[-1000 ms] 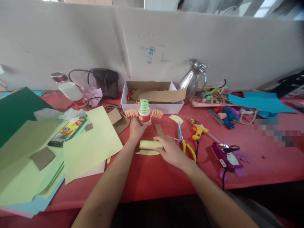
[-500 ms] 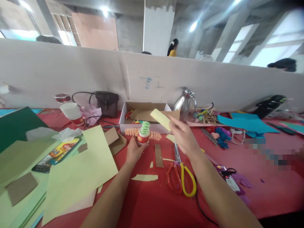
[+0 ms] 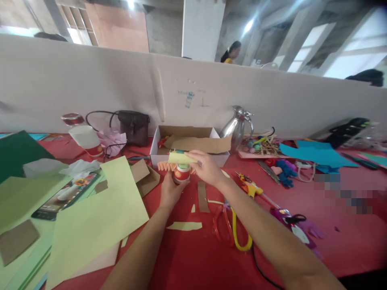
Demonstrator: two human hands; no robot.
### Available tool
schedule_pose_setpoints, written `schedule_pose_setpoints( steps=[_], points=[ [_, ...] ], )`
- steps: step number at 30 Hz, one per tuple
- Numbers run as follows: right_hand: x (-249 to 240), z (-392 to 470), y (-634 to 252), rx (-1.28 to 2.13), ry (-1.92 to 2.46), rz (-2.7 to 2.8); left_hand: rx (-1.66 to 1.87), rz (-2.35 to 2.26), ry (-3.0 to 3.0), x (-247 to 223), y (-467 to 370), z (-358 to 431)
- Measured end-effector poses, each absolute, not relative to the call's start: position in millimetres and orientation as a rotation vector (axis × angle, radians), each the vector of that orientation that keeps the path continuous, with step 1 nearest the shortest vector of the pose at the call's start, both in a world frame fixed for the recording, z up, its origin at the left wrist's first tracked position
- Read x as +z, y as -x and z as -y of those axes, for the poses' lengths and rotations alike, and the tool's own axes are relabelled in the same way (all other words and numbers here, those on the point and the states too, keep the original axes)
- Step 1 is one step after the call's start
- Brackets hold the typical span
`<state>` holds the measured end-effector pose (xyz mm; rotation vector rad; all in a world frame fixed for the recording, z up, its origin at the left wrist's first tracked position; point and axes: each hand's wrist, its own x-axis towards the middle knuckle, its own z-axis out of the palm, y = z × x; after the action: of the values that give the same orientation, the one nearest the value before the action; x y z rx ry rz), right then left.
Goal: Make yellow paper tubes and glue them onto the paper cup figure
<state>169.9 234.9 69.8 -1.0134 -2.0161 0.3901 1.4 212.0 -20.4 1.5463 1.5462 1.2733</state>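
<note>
My left hand is closed round a small red and white paper cup, held upright above the table. Pleated orange paper strips stick out from the cup's sides. My right hand pinches a folded pale yellow paper strip level across the top of the cup. That strip hides most of the green pleated paper at the cup's mouth. Whether the strip touches the cup, I cannot tell. Scissors with red and yellow handles lie partly under my right forearm.
A white box with cardboard stands behind my hands, beside a metal jug. Yellow paper sheets and a phone lie left. To the right are a yellow glue gun and blue paper.
My right hand has moved left and slightly down, bringing the yellow strip from the cup's right to across its top. The glue gun has come into view. My left hand still holds the cup.
</note>
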Motion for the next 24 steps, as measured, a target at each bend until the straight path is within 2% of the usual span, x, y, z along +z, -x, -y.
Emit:
schedule_pose_setpoints(
  steps=[15, 24],
  points=[
    [67.2, -230.5, -164.2, 0.101, 0.981, 2.107, 1.275, -1.631, -1.534, -23.4, -8.1, -212.9],
    [67.5, -231.3, -170.1, 0.27, 1.04, 2.033, 1.25, -1.648, -1.535, -20.9, -6.9, -210.1]
  ],
)
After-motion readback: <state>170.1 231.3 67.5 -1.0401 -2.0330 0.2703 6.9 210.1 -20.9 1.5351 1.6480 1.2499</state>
